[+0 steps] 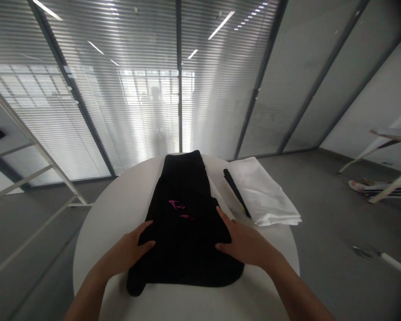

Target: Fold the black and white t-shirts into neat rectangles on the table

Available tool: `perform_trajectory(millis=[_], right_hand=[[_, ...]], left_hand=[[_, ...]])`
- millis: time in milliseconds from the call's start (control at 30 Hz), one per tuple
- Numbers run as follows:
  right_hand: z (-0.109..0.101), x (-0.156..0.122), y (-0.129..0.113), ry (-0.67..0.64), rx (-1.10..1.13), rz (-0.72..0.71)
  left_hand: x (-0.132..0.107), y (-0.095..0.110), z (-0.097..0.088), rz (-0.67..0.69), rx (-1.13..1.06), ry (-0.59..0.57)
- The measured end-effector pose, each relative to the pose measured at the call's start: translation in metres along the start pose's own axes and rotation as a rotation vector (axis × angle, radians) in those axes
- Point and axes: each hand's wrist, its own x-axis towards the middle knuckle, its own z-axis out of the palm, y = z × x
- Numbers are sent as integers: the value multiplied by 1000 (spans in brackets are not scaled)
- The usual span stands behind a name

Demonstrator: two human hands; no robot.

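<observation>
A black folded garment with a small pink print lies lengthwise on a round white table. Its narrower end points away from me, and a rounded flap sticks out at the near left corner. At its left edge rests my left hand, thumb and forefinger spread apart over the cloth. My right hand touches the opposite edge in much the same way, its thumb and forefinger also apart. The other fingers of both hands are mostly hidden from view.
Right of the garment lies a folded white cloth, with a thin black strip-like item along its left side. A white metal frame stands at left. Glass panels with blinds rise behind the table.
</observation>
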Motion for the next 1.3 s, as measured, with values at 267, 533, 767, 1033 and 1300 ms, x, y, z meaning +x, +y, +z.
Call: perform_trajectory(millis=[267,533,767,1033,1300], right_hand=[[32,-48,-11,200,82,-38],[9,-67,10,397,-183,-74],[23,-90,-5,298,-83,-167],[27,-76,-57,220,146,-246],[24,-76,-77,183,309,-321]], left_hand=[[-39,8,12,-34,-150,93],[-50,-5,31,-70,5,128],[-60,-14,48,-93,279,79],[-61,45,52,176,457,99],[-62,60,66,313,350,-77]])
